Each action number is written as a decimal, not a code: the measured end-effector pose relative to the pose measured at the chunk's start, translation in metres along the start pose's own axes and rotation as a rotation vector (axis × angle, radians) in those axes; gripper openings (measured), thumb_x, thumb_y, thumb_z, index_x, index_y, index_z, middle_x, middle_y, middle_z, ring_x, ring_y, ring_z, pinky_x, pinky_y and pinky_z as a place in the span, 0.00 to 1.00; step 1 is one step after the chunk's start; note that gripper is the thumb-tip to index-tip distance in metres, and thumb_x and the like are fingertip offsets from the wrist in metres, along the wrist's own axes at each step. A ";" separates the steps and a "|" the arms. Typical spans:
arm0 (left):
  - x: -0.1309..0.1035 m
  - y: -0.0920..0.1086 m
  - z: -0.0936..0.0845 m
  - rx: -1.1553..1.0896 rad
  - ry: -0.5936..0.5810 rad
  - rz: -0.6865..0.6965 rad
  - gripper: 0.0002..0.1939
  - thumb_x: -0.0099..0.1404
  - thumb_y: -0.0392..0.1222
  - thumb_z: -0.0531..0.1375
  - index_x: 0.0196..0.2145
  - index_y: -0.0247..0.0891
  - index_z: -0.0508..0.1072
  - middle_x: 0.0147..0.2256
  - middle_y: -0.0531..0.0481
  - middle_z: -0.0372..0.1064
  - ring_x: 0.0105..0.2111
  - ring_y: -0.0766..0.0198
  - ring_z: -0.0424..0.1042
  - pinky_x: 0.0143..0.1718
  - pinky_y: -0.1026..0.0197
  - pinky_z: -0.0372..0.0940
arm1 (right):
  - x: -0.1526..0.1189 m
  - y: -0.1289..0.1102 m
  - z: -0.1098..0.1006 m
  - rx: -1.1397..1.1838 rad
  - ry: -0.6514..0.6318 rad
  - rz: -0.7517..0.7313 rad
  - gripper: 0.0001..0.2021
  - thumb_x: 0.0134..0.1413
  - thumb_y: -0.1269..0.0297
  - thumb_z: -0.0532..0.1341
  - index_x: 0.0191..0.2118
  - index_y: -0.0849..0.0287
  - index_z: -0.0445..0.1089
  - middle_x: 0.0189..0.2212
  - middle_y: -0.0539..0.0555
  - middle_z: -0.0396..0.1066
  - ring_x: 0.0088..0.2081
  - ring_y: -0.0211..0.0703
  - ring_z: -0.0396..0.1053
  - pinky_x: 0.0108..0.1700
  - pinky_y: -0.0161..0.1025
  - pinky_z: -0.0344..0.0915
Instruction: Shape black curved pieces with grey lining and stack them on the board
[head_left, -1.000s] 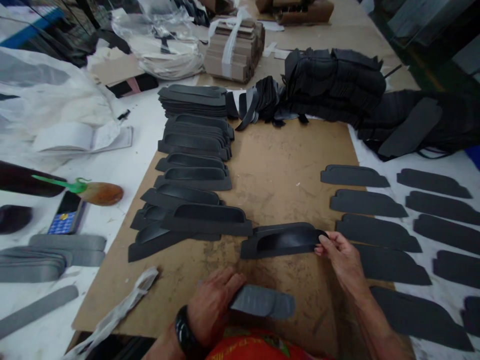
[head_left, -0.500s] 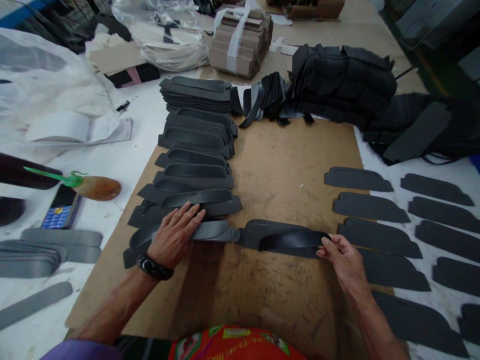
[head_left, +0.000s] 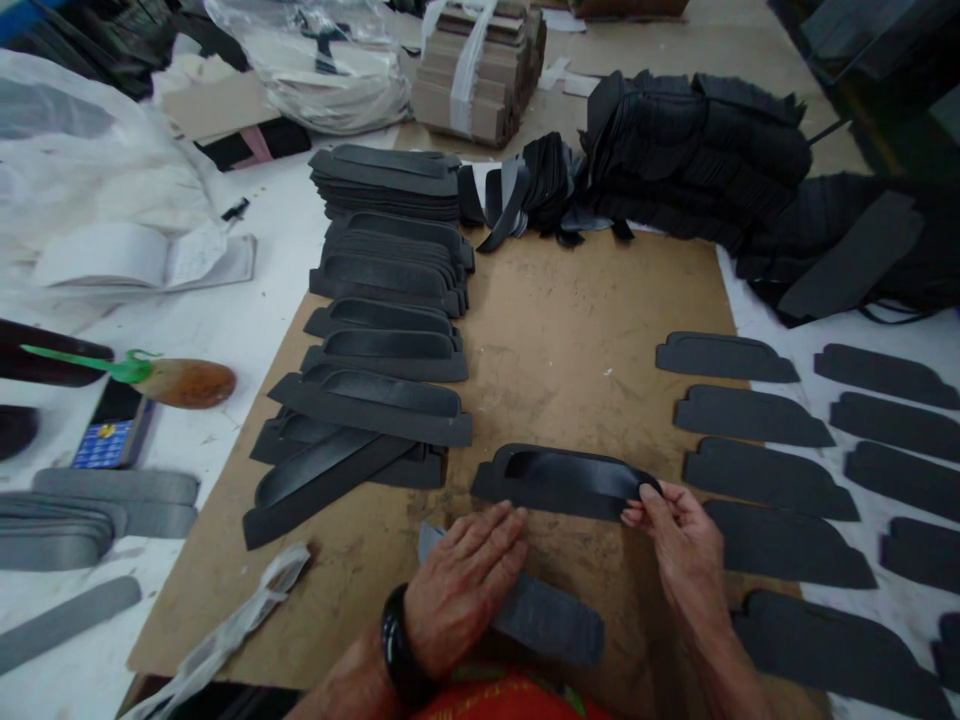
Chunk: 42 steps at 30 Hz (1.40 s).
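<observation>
My left hand (head_left: 469, 580), with a black band on the wrist, lies flat with fingers extended over a grey strip (head_left: 551, 617) near the board's front edge. My right hand (head_left: 679, 545) pinches the right end of a glossy black curved strip (head_left: 574, 472) between thumb and fingers. That strip lies over a matte dark panel (head_left: 525, 495) in the middle of the brown board (head_left: 540, 350). Left of it, dark panels with curved strips on them (head_left: 315, 480) are piled in an overlapping column.
Flat dark panels (head_left: 772, 478) lie in columns at the right. Behind the board are a large black stack (head_left: 690, 150) and a tied cardboard bundle (head_left: 480, 80). On the left are grey strips (head_left: 67, 535), a phone (head_left: 112, 430), an open notebook (head_left: 112, 255) and crumpled plastic (head_left: 225, 630).
My left hand has moved from the left pile toward me, and a grey strip now shows under it. The glossy strip has shifted slightly left over the panel. Crumpled plastic shows at lower left.
</observation>
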<state>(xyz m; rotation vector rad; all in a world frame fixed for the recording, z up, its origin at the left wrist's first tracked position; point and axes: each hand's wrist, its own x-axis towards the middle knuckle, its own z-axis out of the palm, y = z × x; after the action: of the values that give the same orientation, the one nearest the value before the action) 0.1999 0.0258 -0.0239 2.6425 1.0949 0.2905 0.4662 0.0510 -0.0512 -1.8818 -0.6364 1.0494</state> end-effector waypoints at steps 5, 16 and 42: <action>0.016 0.001 0.017 0.047 0.007 -0.056 0.25 0.64 0.29 0.43 0.58 0.33 0.53 0.60 0.44 0.46 0.61 0.55 0.40 0.56 0.53 0.49 | -0.005 -0.003 0.009 -0.080 0.013 -0.001 0.18 0.39 0.52 0.64 0.33 0.60 0.66 0.21 0.47 0.70 0.22 0.40 0.71 0.28 0.35 0.67; 0.021 -0.012 0.028 0.094 -0.042 -0.054 0.26 0.62 0.29 0.46 0.59 0.32 0.51 0.60 0.42 0.46 0.60 0.53 0.41 0.57 0.53 0.49 | -0.005 0.002 0.013 -0.155 0.009 0.012 0.17 0.43 0.50 0.62 0.34 0.59 0.65 0.24 0.48 0.70 0.26 0.40 0.71 0.31 0.35 0.66; 0.034 -0.015 0.029 0.161 -0.066 -0.169 0.31 0.56 0.25 0.45 0.58 0.38 0.56 0.59 0.50 0.50 0.56 0.59 0.52 0.51 0.57 0.53 | -0.006 -0.017 0.013 -0.346 0.009 0.019 0.19 0.47 0.48 0.56 0.36 0.59 0.68 0.18 0.48 0.68 0.19 0.41 0.66 0.23 0.36 0.62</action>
<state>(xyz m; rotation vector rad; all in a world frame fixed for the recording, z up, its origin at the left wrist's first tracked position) 0.2220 0.0557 -0.0534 2.6519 1.3619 0.0832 0.4522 0.0605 -0.0379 -2.1913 -0.8386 0.9895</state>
